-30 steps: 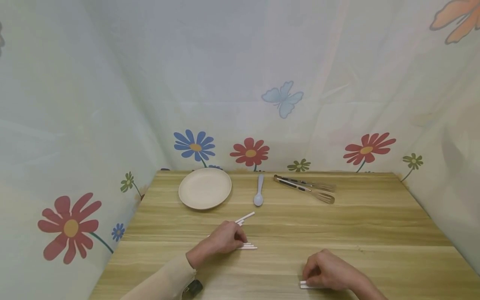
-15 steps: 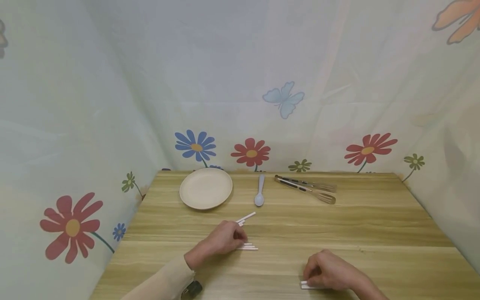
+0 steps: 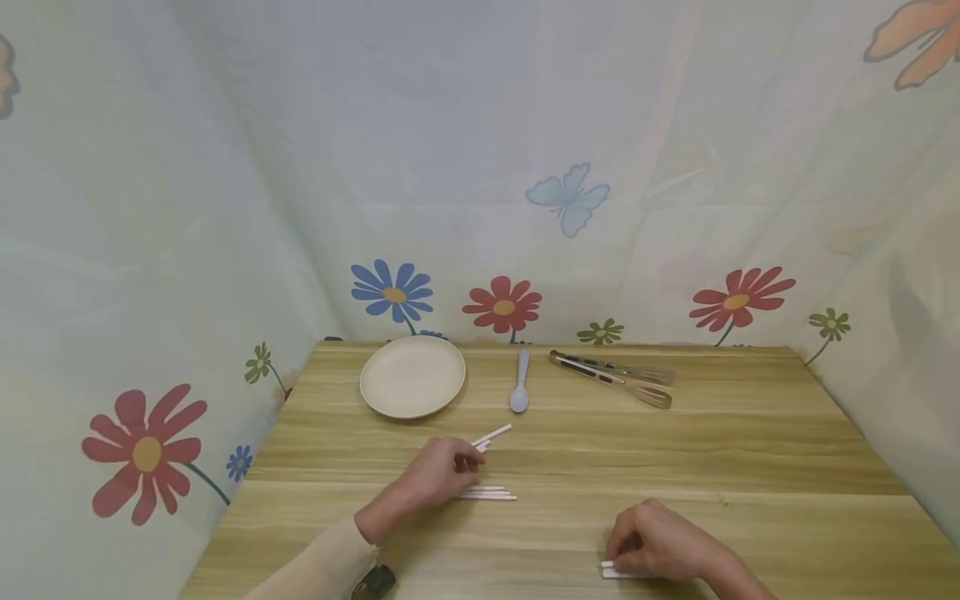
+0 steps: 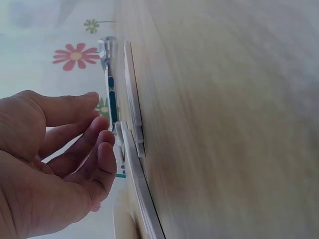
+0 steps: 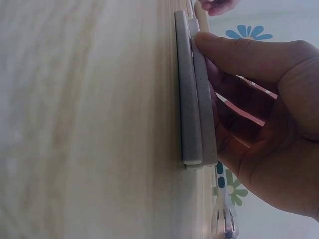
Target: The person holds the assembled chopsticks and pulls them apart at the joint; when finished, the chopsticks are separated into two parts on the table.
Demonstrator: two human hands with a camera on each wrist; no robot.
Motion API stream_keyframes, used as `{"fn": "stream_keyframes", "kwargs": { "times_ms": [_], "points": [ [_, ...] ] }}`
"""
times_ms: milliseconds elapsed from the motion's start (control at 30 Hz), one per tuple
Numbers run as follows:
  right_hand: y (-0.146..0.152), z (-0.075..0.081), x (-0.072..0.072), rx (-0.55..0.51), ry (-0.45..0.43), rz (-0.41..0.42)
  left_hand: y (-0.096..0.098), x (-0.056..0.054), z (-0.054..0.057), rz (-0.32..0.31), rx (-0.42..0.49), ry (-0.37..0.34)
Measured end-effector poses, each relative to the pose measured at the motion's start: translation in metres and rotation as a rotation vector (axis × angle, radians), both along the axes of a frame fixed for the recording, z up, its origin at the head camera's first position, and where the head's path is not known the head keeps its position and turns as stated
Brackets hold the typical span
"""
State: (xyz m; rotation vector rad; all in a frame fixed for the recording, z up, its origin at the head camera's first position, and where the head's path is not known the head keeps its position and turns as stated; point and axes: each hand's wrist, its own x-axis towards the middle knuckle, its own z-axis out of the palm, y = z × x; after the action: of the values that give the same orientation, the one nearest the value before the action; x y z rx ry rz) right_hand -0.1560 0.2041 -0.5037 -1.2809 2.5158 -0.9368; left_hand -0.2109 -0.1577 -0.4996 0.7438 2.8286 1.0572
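In the head view my left hand (image 3: pixel 431 477) hovers between two groups of white sticks. One group (image 3: pixel 492 434) points up and right behind it; the other group (image 3: pixel 493 494) lies level in front. The left wrist view shows the thumb apart from loosely bent fingers (image 4: pixel 105 162), nothing between them, beside the sticks (image 4: pixel 133 94). At the lower right, my right hand (image 3: pixel 663 542) pinches white sticks (image 3: pixel 609 573), mostly hidden beneath it. In the right wrist view its thumb (image 5: pixel 229 52) presses one stick (image 5: pixel 204 99), fingers behind, with another stick (image 5: pixel 188 109) alongside.
A cream plate (image 3: pixel 412 379) sits at the back left of the wooden table (image 3: pixel 750 450). Right of it lie a pale spoon (image 3: pixel 519 383) and metal tongs (image 3: pixel 611 377). A flower-patterned curtain (image 3: pixel 450 167) encloses the table's back and sides.
My left hand has let go of the level sticks, lifting slightly and moving left, so more of them shows. The right hand stays in place.
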Motion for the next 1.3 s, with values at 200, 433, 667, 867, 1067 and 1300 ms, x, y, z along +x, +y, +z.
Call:
{"fn": "stream_keyframes", "kwargs": {
  "times_ms": [200,433,667,867,1067,1300],
  "points": [
    [0.001,0.001,0.0,0.001,-0.01,-0.014,-0.005,0.001,0.0,0.022,0.015,0.027],
    [0.0,0.0,0.001,0.0,-0.042,-0.015,-0.012,0.004,-0.003,0.042,0.032,0.034],
    [0.0,0.001,0.0,0.03,-0.095,-0.04,-0.016,0.007,-0.005,0.069,0.041,0.009],
    [-0.001,0.002,-0.001,0.038,-0.112,-0.04,-0.02,0.009,-0.006,0.11,0.059,0.003],
    [-0.001,0.003,-0.001,0.037,-0.116,-0.035,-0.023,0.009,-0.007,0.138,0.054,0.002],
    [0.0,0.002,-0.001,0.033,-0.106,-0.029,-0.025,0.01,-0.007,0.158,0.042,-0.013]
  ]
}}
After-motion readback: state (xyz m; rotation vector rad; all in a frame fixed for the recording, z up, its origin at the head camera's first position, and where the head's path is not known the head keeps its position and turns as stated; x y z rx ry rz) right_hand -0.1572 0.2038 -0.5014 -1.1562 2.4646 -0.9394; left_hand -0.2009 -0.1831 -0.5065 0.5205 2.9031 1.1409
